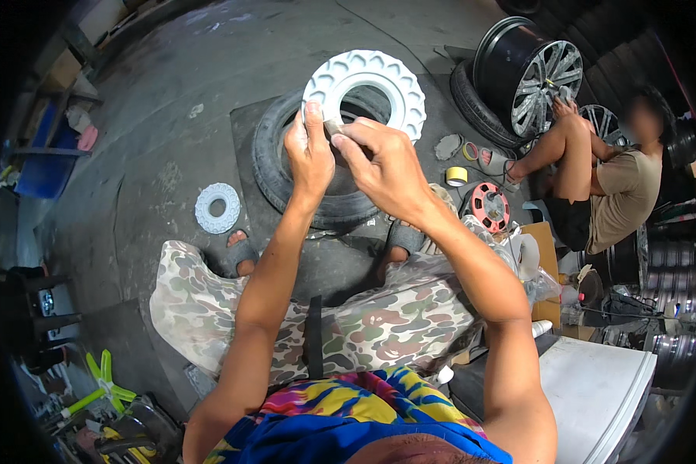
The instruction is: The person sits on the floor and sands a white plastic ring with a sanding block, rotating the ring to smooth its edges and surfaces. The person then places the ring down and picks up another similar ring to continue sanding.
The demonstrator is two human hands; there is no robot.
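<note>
My left hand (311,158) is closed on the lower left of a light grey-white ring (405,97) with a tread-like pattern of notches, its thumb on the rim. The ring is raised above a black tyre (274,166) lying flat on the floor. At the ring's lower edge, my right hand (383,162) pinches a small grey-brown piece (332,128) between thumb and fingers, seemingly against the ring. What the piece is made of is too small to tell. A smaller ring (203,210) of similar colour and notching lies on the floor left of the tyre.
A person (622,174) sits at the right with a hand at a spoked wheel rim (545,85). Nearby lie a roll of yellow tape (456,176) and a red reel (490,207). A white box-like surface (595,387) is at lower right, a blue bin (46,174) far left.
</note>
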